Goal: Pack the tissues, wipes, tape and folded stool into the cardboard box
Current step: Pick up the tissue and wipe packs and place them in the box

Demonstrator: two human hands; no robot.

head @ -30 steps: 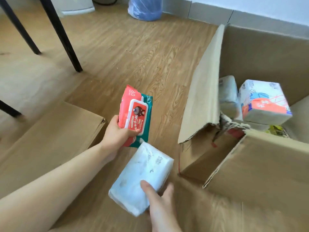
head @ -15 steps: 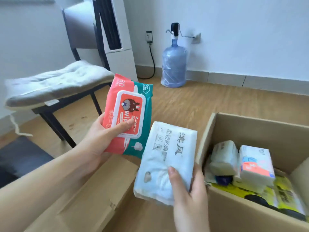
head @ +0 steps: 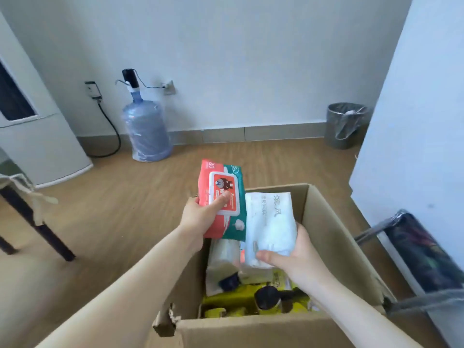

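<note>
My left hand [head: 200, 217] grips a red and green wipes pack [head: 222, 197] with a white lid, held over the left rim of the open cardboard box [head: 334, 229]. My right hand [head: 293, 257] holds a white tissue pack [head: 270, 224] upright above the box's inside. Beneath the two packs the box holds other tissue packs [head: 222, 257], yellow packaging [head: 241, 297] and dark round caps. I cannot make out any tape or folded stool.
A blue water bottle [head: 147, 129] with a pump stands by the far wall. A mesh waste bin [head: 344, 125] sits at the back right. Dark chair legs [head: 37, 222] are on the left, a dark framed object [head: 424, 257] on the right by a white wall.
Both hands have carried their packs to the right, from beside the box to above its opening. The view has turned toward the box.
</note>
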